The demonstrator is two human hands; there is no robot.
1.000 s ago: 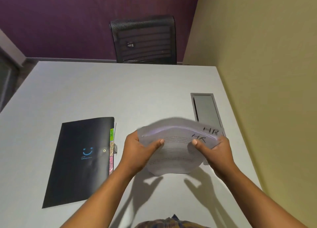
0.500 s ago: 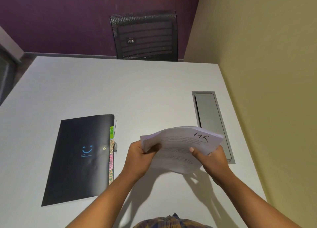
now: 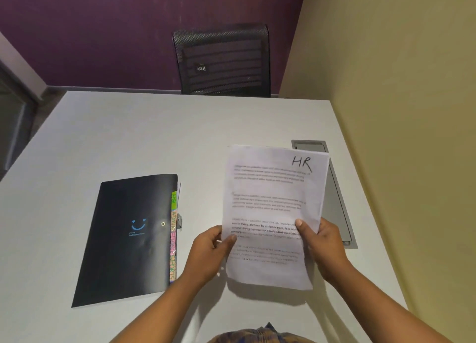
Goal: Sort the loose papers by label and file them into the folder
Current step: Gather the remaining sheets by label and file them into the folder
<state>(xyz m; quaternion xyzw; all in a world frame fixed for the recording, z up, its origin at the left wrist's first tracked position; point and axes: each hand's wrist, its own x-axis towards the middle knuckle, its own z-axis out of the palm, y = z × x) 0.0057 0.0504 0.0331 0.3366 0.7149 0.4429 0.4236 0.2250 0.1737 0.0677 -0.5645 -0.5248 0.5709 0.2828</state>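
Note:
I hold a stack of white printed papers (image 3: pixel 273 203) upright above the table, the top sheet marked "HR" in black at its upper right corner. My left hand (image 3: pixel 210 255) grips the stack's lower left edge, thumb on the front. My right hand (image 3: pixel 322 244) grips the lower right edge the same way. The black folder (image 3: pixel 126 239) lies closed on the table to the left, a blue smiley on its cover. Coloured index tabs (image 3: pixel 173 237) stick out along its right edge; the green top one reads "HR".
The grey table (image 3: pixel 144 136) runs up to a yellow wall on the right. A grey cable hatch (image 3: pixel 334 195) is set into the table behind the papers. A black mesh chair (image 3: pixel 221 61) stands at the far edge against a purple wall.
The papers were bent and held low in both hands. They are now straightened and raised upright, with the top sheet facing me. The folder has not moved.

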